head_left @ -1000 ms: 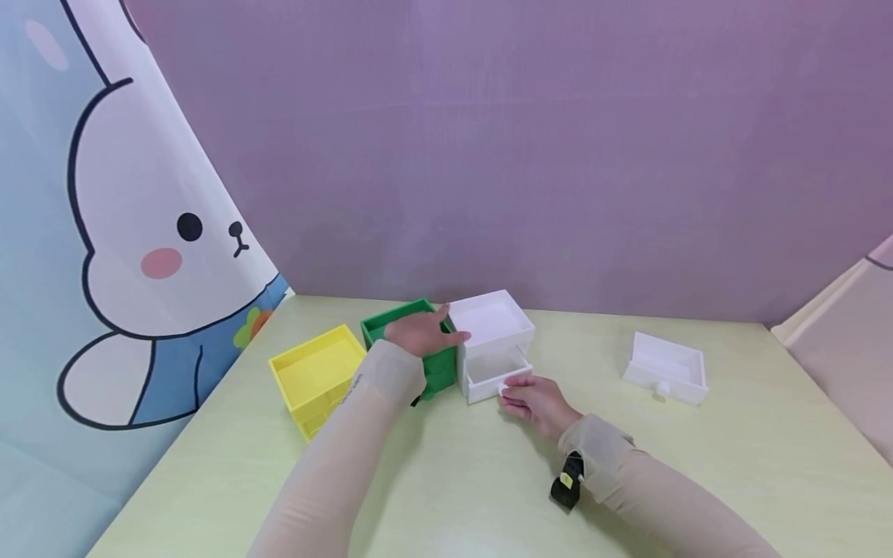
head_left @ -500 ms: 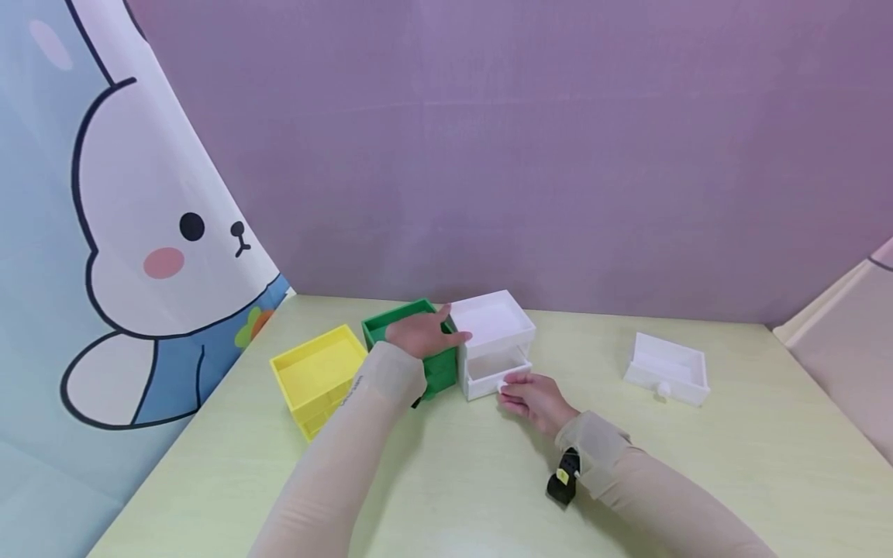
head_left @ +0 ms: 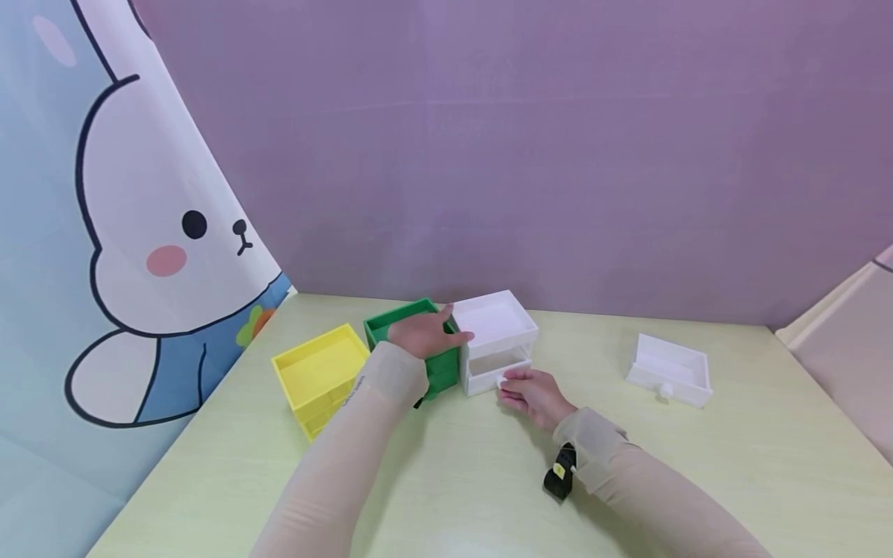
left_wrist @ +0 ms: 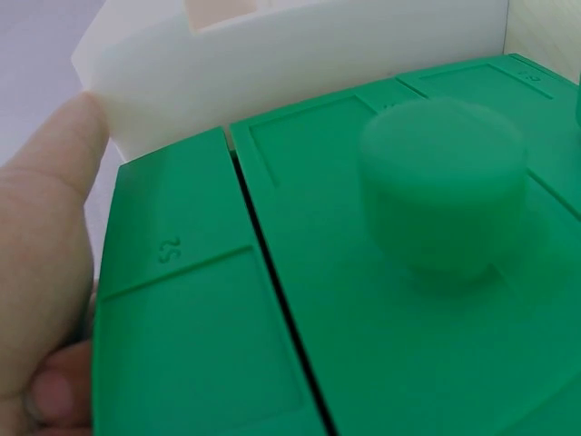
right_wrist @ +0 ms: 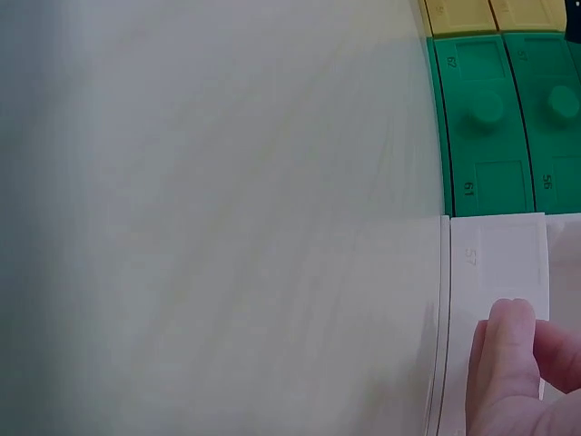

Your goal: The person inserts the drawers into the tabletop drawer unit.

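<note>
A white drawer cabinet (head_left: 495,319) stands at the back middle of the table, with an open slot above its lower white drawer (head_left: 481,381). My right hand (head_left: 536,397) pinches that drawer's front at the knob; the right wrist view shows fingers and thumb on the drawer front (right_wrist: 499,254). The lower drawer sits nearly flush with the cabinet. My left hand (head_left: 422,335) reaches over the green drawer cabinet (head_left: 441,373), thumb and a finger spread against the white cabinet's left side. In the left wrist view the thumb (left_wrist: 68,136) touches the white wall.
Left of the green cabinet stands a yellow drawer cabinet (head_left: 322,370), partly behind my left sleeve. A loose white drawer (head_left: 670,370) with a round knob lies on the table at the right. A purple backdrop (head_left: 530,155) rises behind the table.
My right hand has pushed the lower white drawer a little further into its cabinet. The left hand stays in place against the white cabinet.
</note>
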Demonstrator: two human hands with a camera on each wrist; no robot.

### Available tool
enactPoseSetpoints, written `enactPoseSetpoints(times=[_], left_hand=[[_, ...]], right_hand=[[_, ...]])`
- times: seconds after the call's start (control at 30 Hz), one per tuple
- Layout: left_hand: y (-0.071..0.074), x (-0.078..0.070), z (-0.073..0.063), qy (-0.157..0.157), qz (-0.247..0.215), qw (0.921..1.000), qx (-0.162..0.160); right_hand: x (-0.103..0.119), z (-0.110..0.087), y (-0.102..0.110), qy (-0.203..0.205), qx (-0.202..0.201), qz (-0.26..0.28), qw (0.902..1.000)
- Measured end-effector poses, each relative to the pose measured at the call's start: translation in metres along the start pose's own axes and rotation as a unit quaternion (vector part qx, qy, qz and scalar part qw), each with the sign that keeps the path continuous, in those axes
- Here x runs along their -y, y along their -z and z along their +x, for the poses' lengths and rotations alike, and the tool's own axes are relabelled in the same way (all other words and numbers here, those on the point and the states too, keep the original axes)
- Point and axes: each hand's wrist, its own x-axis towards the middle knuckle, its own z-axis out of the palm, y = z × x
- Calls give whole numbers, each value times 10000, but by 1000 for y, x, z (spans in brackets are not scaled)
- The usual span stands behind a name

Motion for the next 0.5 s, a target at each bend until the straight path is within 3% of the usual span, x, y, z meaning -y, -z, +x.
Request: enactPoseSetpoints(times=[0.5], left_hand=[[0,-1,-1,-11,-54,10000,-9]], right_hand=[[4,-3,5,75,74,6,9999]])
